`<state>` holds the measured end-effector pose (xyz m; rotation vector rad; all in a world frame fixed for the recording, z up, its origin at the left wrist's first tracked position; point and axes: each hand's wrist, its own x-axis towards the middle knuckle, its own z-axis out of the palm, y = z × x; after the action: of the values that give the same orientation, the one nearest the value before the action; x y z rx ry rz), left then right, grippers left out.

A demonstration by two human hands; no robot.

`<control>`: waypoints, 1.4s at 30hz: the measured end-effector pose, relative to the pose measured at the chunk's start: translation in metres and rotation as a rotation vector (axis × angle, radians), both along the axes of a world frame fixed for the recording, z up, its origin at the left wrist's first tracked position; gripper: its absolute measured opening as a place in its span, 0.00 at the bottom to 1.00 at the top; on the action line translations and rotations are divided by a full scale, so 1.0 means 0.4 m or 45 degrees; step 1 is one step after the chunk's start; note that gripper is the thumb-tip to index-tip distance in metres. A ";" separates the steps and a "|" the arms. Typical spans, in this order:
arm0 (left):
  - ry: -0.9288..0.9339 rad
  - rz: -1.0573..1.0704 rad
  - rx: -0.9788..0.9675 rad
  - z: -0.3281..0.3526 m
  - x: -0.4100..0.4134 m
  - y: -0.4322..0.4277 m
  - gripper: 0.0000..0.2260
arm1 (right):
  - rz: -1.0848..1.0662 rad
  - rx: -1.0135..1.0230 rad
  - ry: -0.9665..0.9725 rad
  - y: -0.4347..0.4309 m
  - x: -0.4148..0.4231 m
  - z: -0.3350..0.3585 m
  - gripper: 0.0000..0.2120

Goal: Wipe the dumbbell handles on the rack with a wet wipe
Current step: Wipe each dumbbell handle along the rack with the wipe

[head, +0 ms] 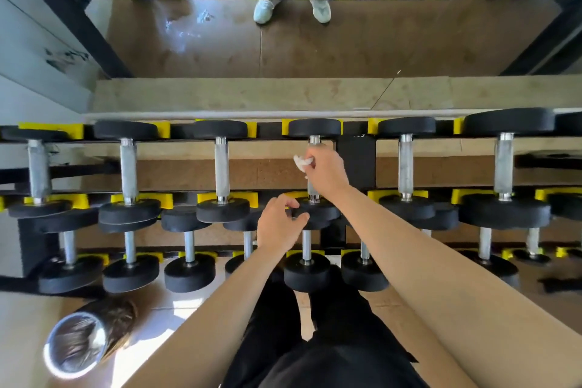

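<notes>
Right hand (326,168) is wrapped round the handle (314,139) of the fourth dumbbell from the left on the upper tier of the rack (356,164), with the wet wipe (302,162) bunched under its fingers. Left hand (278,225) curls on that dumbbell's near head (321,213). Neighbouring handles stand apart on either side. Lower-tier dumbbells (307,271) lie beneath both forearms. A lined bin (78,346) stands on the floor at left.

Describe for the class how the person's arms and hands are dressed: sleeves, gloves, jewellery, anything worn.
The left arm and right arm are bare down to the picture's edge; no sleeves show. The left hand and right hand wear no gloves, and no watch, bracelet or ring is visible. Black clothing lies below the arms.
</notes>
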<state>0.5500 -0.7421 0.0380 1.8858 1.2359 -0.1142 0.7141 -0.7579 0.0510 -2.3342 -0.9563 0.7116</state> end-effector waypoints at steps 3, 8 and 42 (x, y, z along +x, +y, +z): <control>-0.039 0.022 -0.107 -0.005 -0.002 0.033 0.08 | 0.079 -0.119 -0.028 -0.037 -0.035 -0.017 0.03; -0.195 -0.024 -0.220 -0.009 0.030 0.067 0.23 | 0.021 -0.406 0.213 -0.099 -0.018 -0.014 0.07; 0.106 -0.463 -0.141 -0.033 0.105 0.129 0.09 | 0.180 -0.407 0.298 -0.144 0.048 -0.015 0.06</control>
<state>0.5919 -0.6905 0.0248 2.0056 0.9081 -0.4504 0.7332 -0.8156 0.0448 -2.3926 -0.9654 1.2457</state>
